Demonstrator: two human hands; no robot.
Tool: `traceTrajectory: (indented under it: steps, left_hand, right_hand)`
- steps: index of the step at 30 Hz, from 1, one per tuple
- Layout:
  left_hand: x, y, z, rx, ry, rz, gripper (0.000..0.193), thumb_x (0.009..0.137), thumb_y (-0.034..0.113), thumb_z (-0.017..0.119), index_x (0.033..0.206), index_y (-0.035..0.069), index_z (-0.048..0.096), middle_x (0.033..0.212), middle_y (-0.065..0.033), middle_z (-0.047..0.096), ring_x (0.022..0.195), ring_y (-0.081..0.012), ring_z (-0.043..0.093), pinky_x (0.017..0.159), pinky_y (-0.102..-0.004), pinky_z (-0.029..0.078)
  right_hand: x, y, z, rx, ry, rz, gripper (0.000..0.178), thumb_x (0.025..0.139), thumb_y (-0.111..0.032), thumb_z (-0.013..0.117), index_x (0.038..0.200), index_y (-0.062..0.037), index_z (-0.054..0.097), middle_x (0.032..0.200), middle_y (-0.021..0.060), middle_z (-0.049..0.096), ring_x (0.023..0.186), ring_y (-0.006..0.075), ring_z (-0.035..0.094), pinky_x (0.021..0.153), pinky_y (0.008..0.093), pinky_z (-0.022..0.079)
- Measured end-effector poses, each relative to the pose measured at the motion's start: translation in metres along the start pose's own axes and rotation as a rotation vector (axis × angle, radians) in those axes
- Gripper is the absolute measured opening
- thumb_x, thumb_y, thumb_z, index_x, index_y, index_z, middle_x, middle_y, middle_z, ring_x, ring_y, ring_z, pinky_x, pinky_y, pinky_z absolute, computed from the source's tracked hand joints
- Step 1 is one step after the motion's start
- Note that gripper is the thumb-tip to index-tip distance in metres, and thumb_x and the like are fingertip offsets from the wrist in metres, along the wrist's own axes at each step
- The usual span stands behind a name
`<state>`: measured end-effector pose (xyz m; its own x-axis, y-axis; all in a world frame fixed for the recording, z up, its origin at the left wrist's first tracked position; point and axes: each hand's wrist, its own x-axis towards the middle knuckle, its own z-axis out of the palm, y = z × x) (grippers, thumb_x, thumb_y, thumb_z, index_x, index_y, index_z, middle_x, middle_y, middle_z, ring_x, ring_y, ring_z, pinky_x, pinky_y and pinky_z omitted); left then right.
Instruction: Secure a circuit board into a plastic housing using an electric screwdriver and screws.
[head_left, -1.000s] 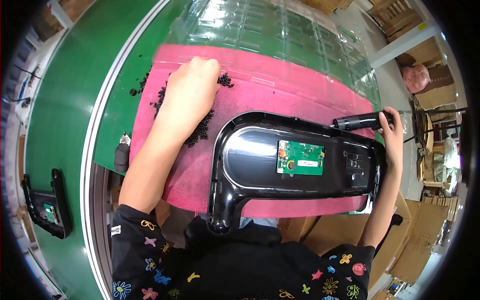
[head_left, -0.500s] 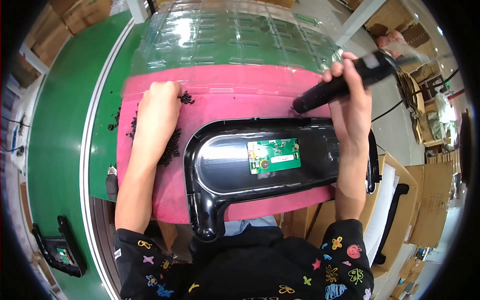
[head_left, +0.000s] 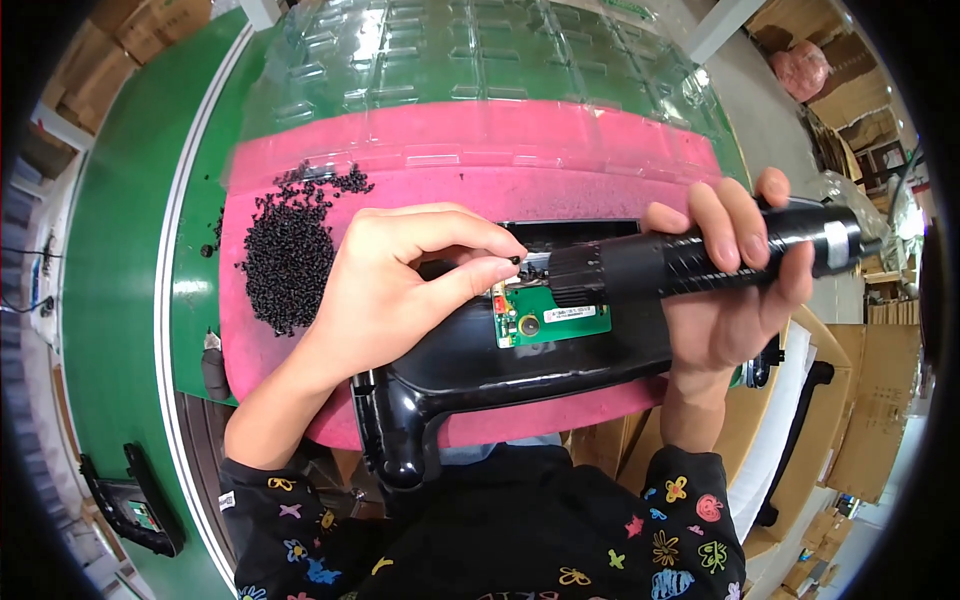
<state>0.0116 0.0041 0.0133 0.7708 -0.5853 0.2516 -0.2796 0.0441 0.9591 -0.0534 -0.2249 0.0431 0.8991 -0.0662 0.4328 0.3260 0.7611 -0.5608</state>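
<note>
Head view shows two bare hands over a black glossy plastic shell (head_left: 540, 365), which lies on a pink mat (head_left: 430, 190). A green rectangular circuit board (head_left: 565, 326) sits inside this shell; I take it as the centre of the clock, with 12 at the top. At 9 o'clock from it, the left hand (head_left: 390, 285) is narrow, its thumb and forefinger pinching a tiny black piece (head_left: 515, 261), which looks like a screw. At 3 o'clock, the right hand (head_left: 722, 315) is closed around a black cylindrical power screwdriver (head_left: 630, 268), whose ribbed nose points to 9 o'clock, just beside the pinched piece. Whether they touch, I cannot tell. The screwdriver covers the board's upper part. Farther toward 9 o'clock, a heap of small black screws (head_left: 285, 265) rests on the mat. Near 12 o'clock lies a clear plastic tray (head_left: 490, 75); at 8 o'clock, well apart, a second black shell (head_left: 165, 528).
</note>
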Motion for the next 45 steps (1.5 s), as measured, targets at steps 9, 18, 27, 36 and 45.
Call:
traceTrajectory:
  steps: [9,18,27,36,45]
  left_hand:
    - [-0.003,-0.006,0.003,-0.193,-0.037,-0.199,0.014,0.085,-0.005,0.07,0.099,-0.005,0.071,0.093,-0.0104,0.072,0.082,-0.0112,0.067,0.073,-0.0234,0.055]
    - [-0.003,-0.005,0.005,-0.141,-0.117,-0.182,0.015,0.082,-0.009,0.071,0.096,-0.004,0.071,0.09,-0.0112,0.07,0.08,-0.0121,0.066,0.069,-0.0227,0.053]
    - [-0.002,-0.005,0.012,0.081,-0.214,-0.161,0.008,0.083,-0.003,0.071,0.091,-0.002,0.07,0.083,-0.0079,0.07,0.073,-0.012,0.065,0.065,-0.0246,0.051]
    - [-0.004,-0.005,0.018,0.441,-0.125,0.104,0.014,0.078,-0.007,0.071,0.09,-0.001,0.07,0.084,-0.0122,0.069,0.075,-0.0235,0.069,0.068,-0.0302,0.053]
    - [-0.008,-0.002,0.02,0.491,-0.168,0.077,0.023,0.076,-0.014,0.066,0.094,-0.001,0.07,0.082,-0.0099,0.062,0.074,-0.0235,0.064,0.063,-0.0318,0.05]
  right_hand:
    - [-0.007,-0.019,0.01,-0.027,-0.046,-0.133,0.029,0.085,-0.015,0.071,0.104,-0.0168,0.049,0.076,-0.0086,0.053,0.072,0.006,0.051,0.087,0.0333,0.034]
    - [-0.008,-0.014,0.01,-0.041,-0.038,-0.135,0.029,0.084,-0.013,0.07,0.104,-0.0167,0.049,0.074,-0.0083,0.054,0.072,0.0062,0.052,0.086,0.0336,0.034]
    - [-0.013,-0.02,0.009,-0.182,-0.112,-0.165,0.035,0.079,-0.015,0.071,0.104,-0.0142,0.046,0.08,-0.0027,0.05,0.059,0.0092,0.051,0.074,0.0323,0.036]
    - [-0.012,-0.034,-0.012,-0.519,-0.053,-0.205,0.048,0.089,-0.043,0.06,0.112,-0.0031,0.049,0.087,0.0052,0.047,0.05,0.0111,0.047,0.056,0.0286,0.038]
    - [-0.009,-0.024,-0.014,-0.624,-0.006,-0.202,0.044,0.089,-0.043,0.056,0.108,-0.0035,0.05,0.085,0.0063,0.048,0.048,0.0115,0.045,0.052,0.0286,0.036]
